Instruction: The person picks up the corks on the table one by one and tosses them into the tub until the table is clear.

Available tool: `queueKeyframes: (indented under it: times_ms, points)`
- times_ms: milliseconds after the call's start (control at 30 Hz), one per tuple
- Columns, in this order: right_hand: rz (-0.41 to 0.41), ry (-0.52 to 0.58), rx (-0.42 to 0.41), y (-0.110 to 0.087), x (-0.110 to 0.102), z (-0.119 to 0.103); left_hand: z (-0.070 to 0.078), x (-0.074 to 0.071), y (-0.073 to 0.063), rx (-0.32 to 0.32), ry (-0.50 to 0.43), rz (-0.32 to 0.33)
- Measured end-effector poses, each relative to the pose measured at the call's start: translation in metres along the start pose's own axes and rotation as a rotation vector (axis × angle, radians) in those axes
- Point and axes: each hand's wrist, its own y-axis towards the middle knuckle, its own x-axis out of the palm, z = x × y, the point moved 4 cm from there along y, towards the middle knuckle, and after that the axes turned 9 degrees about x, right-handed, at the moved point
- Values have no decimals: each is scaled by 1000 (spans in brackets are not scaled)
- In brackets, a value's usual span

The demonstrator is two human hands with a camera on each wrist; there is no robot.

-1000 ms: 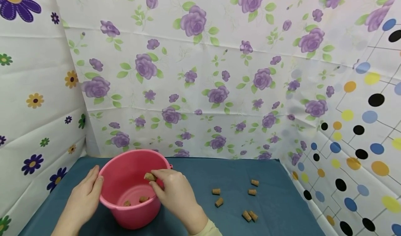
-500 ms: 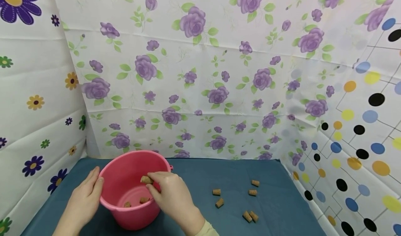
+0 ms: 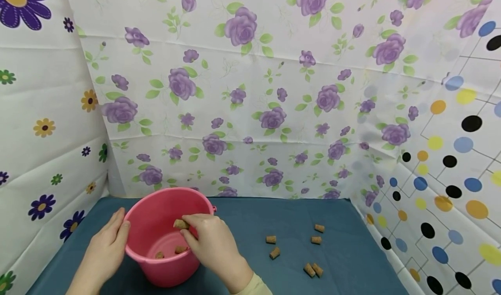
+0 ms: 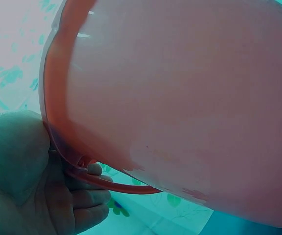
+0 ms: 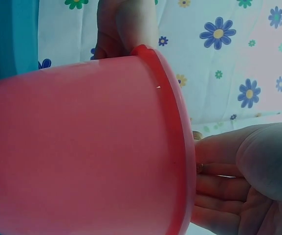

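Note:
A pink bucket point(image 3: 170, 264) stands on the dark blue cloth at the left, its mouth tipped toward me in the head view. My left hand point(image 3: 102, 247) holds its left rim, thumb along the edge and fingers outside beside the bucket's handle point(image 4: 126, 188). Between the thumb and fingers of my right hand point(image 3: 215, 240) is a cork point(image 3: 181, 224), held over the bucket's mouth. Lower down inside lie two more corks, one at the left point(image 3: 159, 255) and one near the right hand point(image 3: 181, 249).
Several loose corks lie on the blue cloth point(image 3: 289, 216) to the right: a pair side by side point(image 3: 309, 269), others farther back point(image 3: 316, 240) and nearer the bucket point(image 3: 271, 239). Patterned sheets point(image 3: 242, 112) wall in the back and both sides.
My right hand has shifted slightly left, carrying the cork farther over the bucket's mouth. My left hand and the bucket have stayed nearly still.

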Motion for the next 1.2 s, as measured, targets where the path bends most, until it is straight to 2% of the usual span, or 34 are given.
queueKeyframes:
  times_ms: [333,800,1200]
  points:
    - [7,0,11,1,2,0,0,0,0,18,0,19]
    - [9,12,36,2,4,1,0,0,1,-1,6,-7]
    - [16,35,35,1,2,2,-1,1,1,-7,0,0]
